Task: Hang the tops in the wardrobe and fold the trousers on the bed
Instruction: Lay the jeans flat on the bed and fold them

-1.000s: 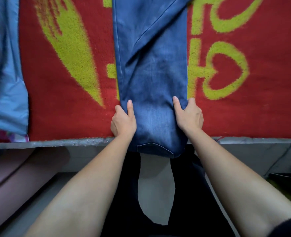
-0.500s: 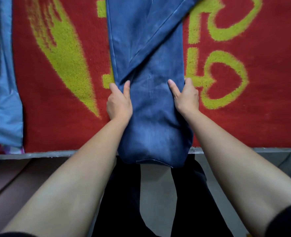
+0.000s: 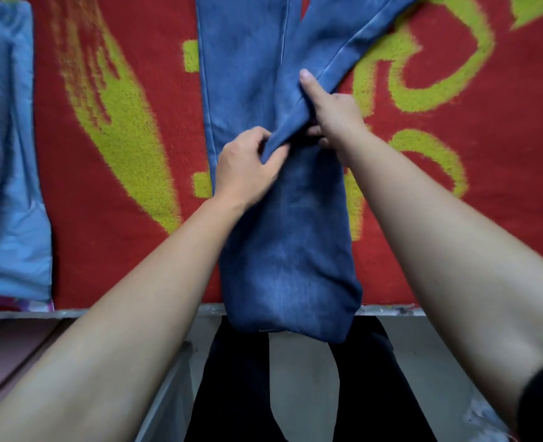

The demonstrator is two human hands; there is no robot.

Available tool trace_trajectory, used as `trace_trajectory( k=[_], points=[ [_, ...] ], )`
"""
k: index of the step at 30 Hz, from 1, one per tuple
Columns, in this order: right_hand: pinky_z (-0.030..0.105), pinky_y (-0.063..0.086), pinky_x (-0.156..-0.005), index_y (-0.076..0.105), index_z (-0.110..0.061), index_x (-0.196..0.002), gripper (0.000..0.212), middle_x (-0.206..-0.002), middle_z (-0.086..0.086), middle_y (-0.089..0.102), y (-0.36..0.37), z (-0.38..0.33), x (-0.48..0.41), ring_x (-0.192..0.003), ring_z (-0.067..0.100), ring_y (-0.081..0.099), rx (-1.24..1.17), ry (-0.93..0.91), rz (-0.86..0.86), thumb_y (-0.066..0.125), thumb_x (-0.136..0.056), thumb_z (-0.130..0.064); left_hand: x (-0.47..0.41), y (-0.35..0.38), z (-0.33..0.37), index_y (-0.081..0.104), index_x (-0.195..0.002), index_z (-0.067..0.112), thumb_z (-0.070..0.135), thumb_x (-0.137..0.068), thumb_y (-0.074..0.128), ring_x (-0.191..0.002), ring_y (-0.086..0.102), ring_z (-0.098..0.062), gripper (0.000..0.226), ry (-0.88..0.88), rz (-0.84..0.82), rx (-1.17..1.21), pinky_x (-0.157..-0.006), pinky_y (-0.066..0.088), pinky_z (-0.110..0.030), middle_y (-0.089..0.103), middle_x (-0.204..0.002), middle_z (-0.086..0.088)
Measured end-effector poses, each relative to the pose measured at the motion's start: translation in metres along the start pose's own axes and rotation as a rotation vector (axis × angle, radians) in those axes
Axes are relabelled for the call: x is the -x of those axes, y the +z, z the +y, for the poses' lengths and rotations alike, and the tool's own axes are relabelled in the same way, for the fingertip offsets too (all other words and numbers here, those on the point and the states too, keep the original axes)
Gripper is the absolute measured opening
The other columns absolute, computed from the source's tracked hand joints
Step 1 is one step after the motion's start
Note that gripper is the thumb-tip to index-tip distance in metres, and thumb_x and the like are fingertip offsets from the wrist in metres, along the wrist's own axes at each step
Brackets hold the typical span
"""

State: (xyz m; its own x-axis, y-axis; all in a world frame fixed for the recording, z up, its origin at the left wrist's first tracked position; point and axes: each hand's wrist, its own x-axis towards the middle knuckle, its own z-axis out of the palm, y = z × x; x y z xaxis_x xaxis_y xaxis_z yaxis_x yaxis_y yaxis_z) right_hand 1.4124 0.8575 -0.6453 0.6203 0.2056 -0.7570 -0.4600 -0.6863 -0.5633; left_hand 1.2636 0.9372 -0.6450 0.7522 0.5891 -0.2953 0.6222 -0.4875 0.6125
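Blue jeans (image 3: pixel 283 244) lie lengthwise on the red blanket (image 3: pixel 104 250) of the bed (image 3: pixel 129 313), running from 6 o'clock, where the near end droops over the bed's edge, up to 12 o'clock. One leg angles off toward 1 o'clock. Left hand (image 3: pixel 243 169) pinches a ridge of denim at mid-frame, fingers curled round it. Right hand (image 3: pixel 335 114), just at its 2 o'clock, grips the same fold, thumb stretched along the angled leg. Light blue garment (image 3: pixel 5 154) lies flat at 9 o'clock, well apart.
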Motion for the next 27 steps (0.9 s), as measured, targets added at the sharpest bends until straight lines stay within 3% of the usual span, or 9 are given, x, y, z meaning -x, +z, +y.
trace_trajectory(
  k=[3,6,8,12,16,19,22,24,27],
  points=[
    [0.034,0.050,-0.090,0.066,-0.008,-0.105,0.025,-0.102,0.002,0.070,-0.018,-0.006,-0.009,-0.097,0.020,0.064,-0.188,-0.134,0.297,0.067,-0.089,-0.027,-0.006,-0.003,0.013,0.073,-0.084,0.019,0.055,-0.096,0.045,-0.081,0.063,-0.017,0.047,-0.059,0.006,0.217,-0.079,0.049,-0.033,0.069,-0.081,0.000],
    [0.029,0.044,-0.082,0.059,-0.012,-0.089,0.021,-0.091,0.005,0.064,-0.048,0.011,-0.004,-0.083,0.017,0.054,-0.341,-0.145,0.577,0.057,-0.080,-0.031,-0.020,-0.003,0.004,0.066,-0.122,0.011,0.033,-0.100,0.047,-0.117,0.054,-0.030,0.036,0.042,0.042,-0.017,-0.104,0.039,-0.041,0.061,-0.126,-0.015],
    [0.031,0.044,-0.075,0.055,-0.017,-0.078,0.015,-0.080,-0.002,0.061,-0.061,0.029,-0.001,-0.073,0.014,0.051,-0.426,-0.081,0.609,0.055,-0.074,-0.032,-0.027,0.004,0.002,0.039,-0.150,0.026,0.043,-0.098,0.050,-0.138,0.030,-0.034,0.056,0.090,-0.164,-0.280,-0.110,0.028,-0.044,0.027,-0.157,-0.017],
    [0.028,0.047,-0.067,0.066,-0.014,-0.085,0.025,-0.076,-0.006,0.063,-0.080,0.060,-0.006,-0.064,0.007,0.055,-0.557,0.044,0.471,0.062,-0.069,-0.033,-0.039,0.031,0.012,-0.001,-0.151,0.051,0.082,-0.082,0.036,-0.140,0.010,-0.048,0.084,0.074,-0.324,-0.639,-0.101,0.026,-0.058,-0.018,-0.160,-0.020],
    [0.034,0.056,-0.091,0.074,-0.010,-0.103,0.031,-0.105,0.004,0.076,-0.090,0.061,-0.012,-0.099,0.018,0.072,-0.782,-0.072,0.216,0.067,-0.088,-0.036,-0.050,0.037,0.014,-0.004,-0.154,0.040,0.084,-0.084,0.020,-0.150,-0.011,-0.034,0.086,0.247,-0.291,-0.711,-0.106,0.017,-0.069,-0.018,-0.162,-0.012],
    [0.047,0.047,-0.108,0.065,-0.003,-0.121,0.040,-0.126,0.018,0.065,-0.093,0.041,-0.013,-0.124,0.035,0.060,-1.101,-0.090,0.041,0.056,-0.097,-0.033,-0.058,0.039,0.014,-0.005,-0.154,0.041,0.082,-0.086,0.014,-0.149,-0.022,-0.021,0.081,0.226,-0.400,-0.636,-0.110,0.001,-0.069,-0.021,-0.162,-0.004],
    [0.043,0.049,-0.105,0.065,-0.004,-0.110,0.029,-0.114,0.019,0.064,-0.093,0.016,-0.011,-0.113,0.038,0.062,-1.251,-0.074,-0.077,0.050,-0.096,-0.024,-0.063,0.030,0.019,0.023,-0.152,0.042,0.069,-0.094,0.027,-0.151,-0.009,-0.014,0.063,0.137,-0.383,-0.400,-0.112,-0.002,-0.062,-0.002,-0.165,0.002],
    [0.040,0.053,-0.096,0.066,0.001,-0.107,0.029,-0.104,0.019,0.068,-0.086,-0.007,-0.006,-0.101,0.034,0.065,-1.243,-0.099,-0.129,0.046,-0.097,-0.017,-0.065,0.021,0.025,0.053,-0.137,0.035,0.052,-0.100,0.039,-0.146,0.023,-0.009,0.043,0.037,-0.258,-0.091,-0.117,0.008,-0.052,0.036,-0.156,0.003],
    [0.041,0.051,-0.092,0.058,0.004,-0.118,0.027,-0.105,0.021,0.064,-0.058,-0.054,-0.010,-0.093,0.032,0.062,-1.088,-0.169,-0.108,0.045,-0.097,-0.005,-0.076,0.003,0.033,0.069,-0.111,0.008,0.037,-0.102,0.044,-0.102,0.061,-0.012,0.040,-0.215,-0.032,0.541,-0.101,0.045,-0.035,0.071,-0.101,-0.006]
  ],
)
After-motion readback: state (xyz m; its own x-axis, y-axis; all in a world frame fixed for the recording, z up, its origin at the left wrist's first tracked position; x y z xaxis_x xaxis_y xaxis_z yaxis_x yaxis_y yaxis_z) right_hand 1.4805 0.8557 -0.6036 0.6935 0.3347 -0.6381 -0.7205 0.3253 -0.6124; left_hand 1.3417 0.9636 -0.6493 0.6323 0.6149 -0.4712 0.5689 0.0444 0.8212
